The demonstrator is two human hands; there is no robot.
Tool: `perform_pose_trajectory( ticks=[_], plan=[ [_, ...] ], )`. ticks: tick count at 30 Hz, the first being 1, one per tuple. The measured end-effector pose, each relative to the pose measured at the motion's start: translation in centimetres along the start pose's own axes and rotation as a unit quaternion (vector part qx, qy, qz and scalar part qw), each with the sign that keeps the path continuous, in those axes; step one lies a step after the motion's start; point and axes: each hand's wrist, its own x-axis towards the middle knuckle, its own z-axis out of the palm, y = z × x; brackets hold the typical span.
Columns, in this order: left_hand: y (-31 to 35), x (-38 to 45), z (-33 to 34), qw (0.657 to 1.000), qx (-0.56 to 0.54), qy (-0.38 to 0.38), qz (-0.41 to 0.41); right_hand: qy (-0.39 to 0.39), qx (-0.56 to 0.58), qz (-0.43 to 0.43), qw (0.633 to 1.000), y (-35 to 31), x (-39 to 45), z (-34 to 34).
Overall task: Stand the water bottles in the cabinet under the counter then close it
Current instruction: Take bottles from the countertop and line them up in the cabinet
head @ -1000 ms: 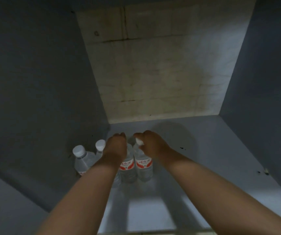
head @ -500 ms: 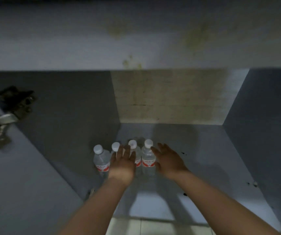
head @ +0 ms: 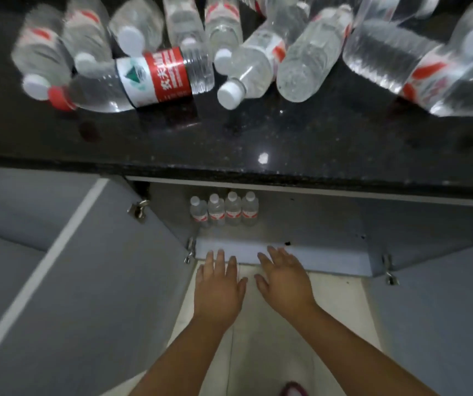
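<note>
Four water bottles (head: 224, 208) are standing in the open cabinet (head: 281, 254); both empty hands, left hand (head: 218, 290) and right hand (head: 285, 280), fingers spread, are hovering outside. Next, likely, lifting more from the tabletop (head: 258, 138), where many bottles (head: 258, 61) are lying.

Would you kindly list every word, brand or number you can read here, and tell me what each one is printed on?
"农夫山泉": large white characters on the red label of the red-capped bottle lying on the counter.
Small white print beside those characters: too small to read.
Labels on the white-capped bottles on the counter: blurred, unreadable.
Labels on the four bottles standing in the cabinet: too small to read.
</note>
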Motion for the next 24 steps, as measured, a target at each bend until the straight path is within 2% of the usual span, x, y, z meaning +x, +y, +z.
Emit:
perform_pose_trajectory(
  ticks=[3,5,7,9,12,18,24],
  plan=[
    [-0.3,-4.6,-4.1,0.998,0.053,-0.021,0.018,0.024,-0.022,-0.016,0.999,-1.0,-3.9,-4.6],
    [-0.5,-6.6,-7.5,0.997,0.069,-0.001,0.030,0.030,-0.039,-0.018,0.999,-1.0,-5.9,-7.5],
    [-0.1,-8.5,-10.5,0.998,0.052,-0.015,0.029,0.045,-0.042,-0.002,0.998,-0.7,-7.9,-10.7],
    [0.2,-9.5,-13.1,0.998,0.046,0.009,0.049,0.064,-0.037,0.021,0.997,-0.1,-9.5,-13.9],
    [1.9,-9.8,-17.3,0.992,0.038,0.090,0.077,0.111,-0.027,0.066,0.991,1.4,-11.4,-18.7],
    [7.4,-6.8,-23.3,0.978,0.040,0.161,0.124,0.214,-0.030,0.122,0.969,7.2,-11.6,-26.3],
    [13.3,1.0,-26.1,0.964,0.100,0.184,0.165,0.251,0.016,0.146,0.957,15.0,-5.8,-29.0]
  ],
)
